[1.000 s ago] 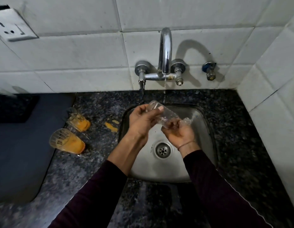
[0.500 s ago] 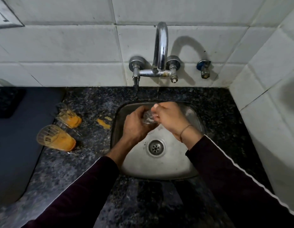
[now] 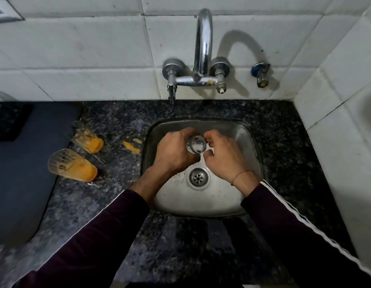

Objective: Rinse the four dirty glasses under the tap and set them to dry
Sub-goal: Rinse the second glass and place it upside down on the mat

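A clear glass (image 3: 196,144) is held over the steel sink (image 3: 249,142), below the chrome tap (image 3: 204,44). My left hand (image 3: 173,152) grips its body. My right hand (image 3: 222,156) has its fingers curled against the glass from the right. The round end of the glass faces the camera. Two dirty glasses lie on their sides on the dark counter to the left, one nearer (image 3: 71,165) and one farther back (image 3: 88,139), both coated in orange residue. No stream of water is visible from the tap.
An orange spill (image 3: 131,147) marks the granite counter (image 3: 118,204) beside the sink. A dark grey mat (image 3: 20,173) covers the counter at left. White tiled walls rise behind and on the right. A small valve (image 3: 261,74) sticks out right of the tap.
The glass has turned from lying sideways across both hands to pointing its round end up at the camera. My right hand moved from under the glass to its right side.
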